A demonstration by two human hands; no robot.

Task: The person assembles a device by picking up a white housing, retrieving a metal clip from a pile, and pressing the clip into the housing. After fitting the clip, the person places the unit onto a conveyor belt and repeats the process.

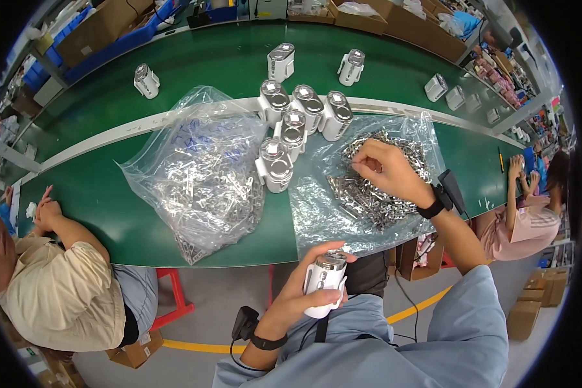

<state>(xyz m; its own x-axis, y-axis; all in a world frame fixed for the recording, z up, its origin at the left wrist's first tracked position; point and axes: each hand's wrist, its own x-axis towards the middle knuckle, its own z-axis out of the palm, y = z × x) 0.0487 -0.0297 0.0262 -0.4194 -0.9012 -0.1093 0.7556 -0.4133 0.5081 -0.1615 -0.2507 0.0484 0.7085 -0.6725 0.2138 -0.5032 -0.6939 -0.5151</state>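
Observation:
My left hand (295, 296) is wrapped round a white handheld device (323, 288) with a shiny silver top, held upright just off the table's near edge. Above a heap of small silver metal clips (367, 210) is my right hand (394, 171), its thumb and fingertips pressed together. Whatever the pinch holds, if anything, is too small to make out. The heap lies on a clear plastic bag (312, 216) spread over the green table. Several like white devices (293, 132) stand in a cluster left of the heap.
A full clear bag of metal clips (207, 187) lies to the left. Beyond a pale rail (394, 108) runs a green belt (207, 55) carrying more devices (352, 67). One person (64, 284) sits at left, another (524, 220) at far right. Cardboard boxes (362, 16) line the back.

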